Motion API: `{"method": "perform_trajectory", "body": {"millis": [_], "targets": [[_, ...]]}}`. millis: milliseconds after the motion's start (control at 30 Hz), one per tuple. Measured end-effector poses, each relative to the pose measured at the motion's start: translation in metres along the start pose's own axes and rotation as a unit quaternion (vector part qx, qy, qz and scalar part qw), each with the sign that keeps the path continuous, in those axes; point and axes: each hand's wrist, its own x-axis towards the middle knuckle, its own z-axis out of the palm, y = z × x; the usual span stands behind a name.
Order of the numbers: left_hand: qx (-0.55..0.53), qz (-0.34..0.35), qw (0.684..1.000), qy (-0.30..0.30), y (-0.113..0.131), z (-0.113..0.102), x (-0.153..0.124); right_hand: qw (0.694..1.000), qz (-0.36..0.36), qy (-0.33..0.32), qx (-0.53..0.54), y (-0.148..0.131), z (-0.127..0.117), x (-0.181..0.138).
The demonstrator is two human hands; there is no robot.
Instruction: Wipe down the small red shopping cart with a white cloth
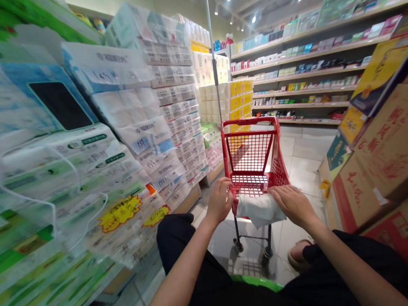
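A small red shopping cart point(253, 153) with a mesh basket stands between my knees. A white cloth point(258, 209) hangs over its near edge. My left hand point(221, 199) is closed at the cart's near left corner, its fingers curled over the red rim. My right hand point(292, 203) presses with bent fingers on the cloth's right end, at the cart's near right corner. The undersides of the fingers of both hands are hidden.
Stacked paper packs point(178, 104) line the left, with a phone point(61, 105) and white cable point(54, 204) on them. A metal pole point(215, 67) rises beside the cart. Cardboard boxes point(386, 149) stand right; stocked shelves point(298, 67) lie behind. A green seat point(257, 282) shows beneath me.
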Motion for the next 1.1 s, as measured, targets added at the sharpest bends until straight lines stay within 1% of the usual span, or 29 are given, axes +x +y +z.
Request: {"method": "perform_trajectory", "body": {"millis": [33, 133, 167, 200, 267, 333, 400, 467, 633, 700, 733, 800, 900, 1000, 1100], "targets": [[0.009, 0.010, 1.000, -0.007, 0.013, 0.008, 0.004, 1.000, 0.000, -0.004, 0.005, 0.000, 0.004, -0.002], [0.045, 0.086, 0.991, -0.097, 0.053, 0.046, 0.012, 0.998, 0.014, 0.003, 0.057, -0.002, 0.015, -0.005], [0.065, 0.085, 0.989, -0.106, 0.063, 0.060, 0.013, 0.996, 0.024, 0.005, 0.081, -0.003, 0.017, -0.006], [0.084, 0.070, 0.989, -0.103, 0.070, 0.073, 0.012, 0.994, 0.033, 0.001, 0.102, -0.002, 0.017, -0.007], [0.108, 0.080, 0.985, -0.107, 0.072, 0.092, 0.007, 0.992, 0.040, -0.010, 0.116, 0.000, 0.014, -0.008], [0.132, 0.122, 0.977, -0.114, 0.063, 0.101, 0.001, 0.995, 0.033, -0.014, 0.095, 0.003, 0.011, -0.010], [0.154, 0.167, 0.966, -0.124, 0.046, 0.100, -0.005, 0.997, 0.019, -0.010, 0.070, 0.006, 0.009, -0.011], [0.168, 0.195, 0.957, -0.137, 0.026, 0.091, -0.008, 0.998, 0.010, -0.005, 0.056, 0.007, 0.009, -0.013], [0.163, 0.257, 0.937, -0.173, -0.023, 0.048, -0.008, 0.999, 0.005, 0.004, 0.031, 0.009, 0.010, -0.015], [0.158, 0.256, 0.938, -0.172, -0.036, 0.038, -0.009, 1.000, 0.001, 0.000, 0.024, 0.007, 0.010, -0.014], [0.156, 0.242, 0.943, -0.165, -0.040, 0.036, -0.010, 1.000, 0.000, -0.002, 0.019, 0.006, 0.009, -0.012], [0.149, 0.196, 0.958, -0.145, -0.043, 0.040, -0.013, 1.000, 0.005, -0.011, 0.004, -0.001, 0.008, -0.006], [0.124, 0.132, 0.977, -0.112, -0.038, 0.055, -0.020, 0.999, 0.022, -0.041, -0.028, -0.018, 0.008, 0.005], [0.092, 0.089, 0.989, -0.080, -0.025, 0.066, -0.028, 0.997, 0.027, -0.066, -0.042, -0.040, 0.013, 0.012], [0.062, 0.013, 0.998, -0.027, -0.005, 0.068, -0.039, 0.997, 0.027, -0.063, -0.039, -0.056, 0.019, 0.010]]}}
